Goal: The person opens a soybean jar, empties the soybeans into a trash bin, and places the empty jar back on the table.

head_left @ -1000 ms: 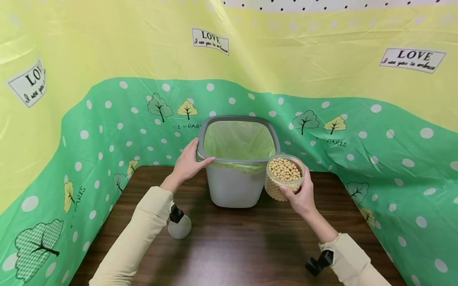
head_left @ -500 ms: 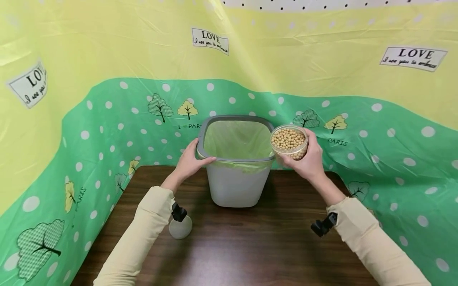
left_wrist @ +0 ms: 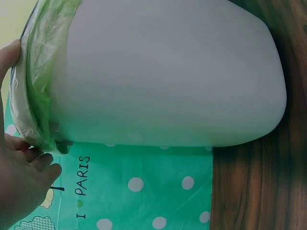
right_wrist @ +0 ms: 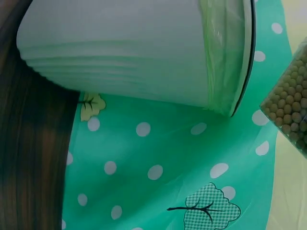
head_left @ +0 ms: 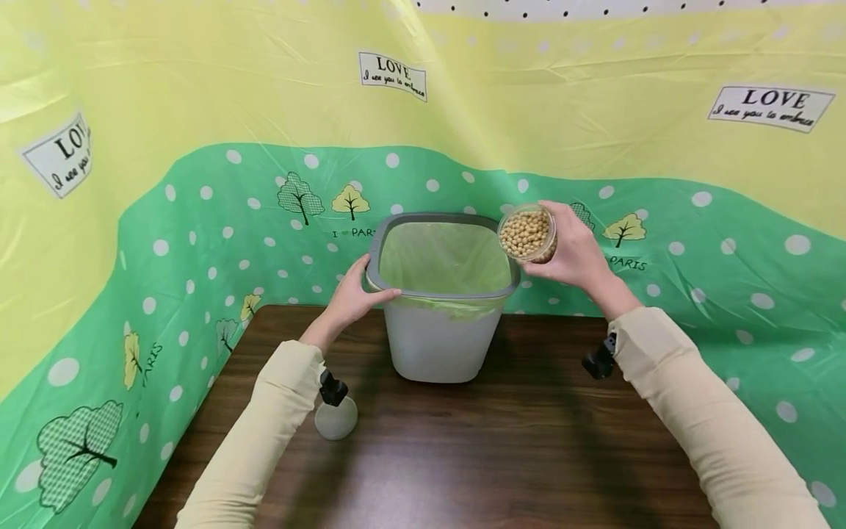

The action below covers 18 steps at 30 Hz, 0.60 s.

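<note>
We are lifting the jar (right_wrist: 291,101) higher than before, right of centre, our right fingers (head_left: 555,211) grasping it; our left fingers (head_left: 359,267) are gripping the bin (head_left: 439,342), mid-frame.

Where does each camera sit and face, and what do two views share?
Head: worn on the head, looks forward and down at the bin and jar of pale beans; left hand, right hand and both sleeves show.
Left wrist: on the left wrist, looks at the bin from outside; only the left hand shows.
Right wrist: on the right wrist, looks at the bin from outside too, jar at the picture's edge; no hand shows.
Shared: both wrist views show the bin turned sideways, and the table.
</note>
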Motion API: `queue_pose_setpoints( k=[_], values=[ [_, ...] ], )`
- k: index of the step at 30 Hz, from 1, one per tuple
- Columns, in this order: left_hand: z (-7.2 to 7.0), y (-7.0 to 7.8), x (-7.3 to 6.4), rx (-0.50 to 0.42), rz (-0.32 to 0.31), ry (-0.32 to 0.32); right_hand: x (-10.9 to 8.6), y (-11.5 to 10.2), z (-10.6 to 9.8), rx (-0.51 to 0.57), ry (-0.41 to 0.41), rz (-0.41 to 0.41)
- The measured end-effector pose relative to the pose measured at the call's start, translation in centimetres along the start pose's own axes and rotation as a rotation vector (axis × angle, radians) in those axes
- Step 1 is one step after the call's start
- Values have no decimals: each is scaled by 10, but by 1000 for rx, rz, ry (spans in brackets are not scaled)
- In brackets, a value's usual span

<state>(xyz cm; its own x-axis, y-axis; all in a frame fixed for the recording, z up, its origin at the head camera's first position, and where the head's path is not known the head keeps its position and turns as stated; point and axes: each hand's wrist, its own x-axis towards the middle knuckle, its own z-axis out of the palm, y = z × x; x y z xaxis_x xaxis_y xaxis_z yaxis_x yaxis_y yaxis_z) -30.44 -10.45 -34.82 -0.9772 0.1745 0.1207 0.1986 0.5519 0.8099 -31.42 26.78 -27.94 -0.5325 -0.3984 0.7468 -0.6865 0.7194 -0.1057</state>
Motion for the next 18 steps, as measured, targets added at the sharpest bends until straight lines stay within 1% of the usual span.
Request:
queue_pose_setpoints(
  k=[3,8,12,15,18],
  values=[
    [1,0,0,0,-4,2,5,4,2,-37,-40,-69],
    [2,-3,2,-18,-2,0,10,7,9,-111,-102,-150],
    [2,-3,2,-33,4,6,14,9,14,-164,-107,-234],
    [1,-3,2,-34,1,11,15,12,17,-185,-105,-295],
    [1,-3,1,-33,-5,6,16,13,18,-197,-110,-337]
  ],
)
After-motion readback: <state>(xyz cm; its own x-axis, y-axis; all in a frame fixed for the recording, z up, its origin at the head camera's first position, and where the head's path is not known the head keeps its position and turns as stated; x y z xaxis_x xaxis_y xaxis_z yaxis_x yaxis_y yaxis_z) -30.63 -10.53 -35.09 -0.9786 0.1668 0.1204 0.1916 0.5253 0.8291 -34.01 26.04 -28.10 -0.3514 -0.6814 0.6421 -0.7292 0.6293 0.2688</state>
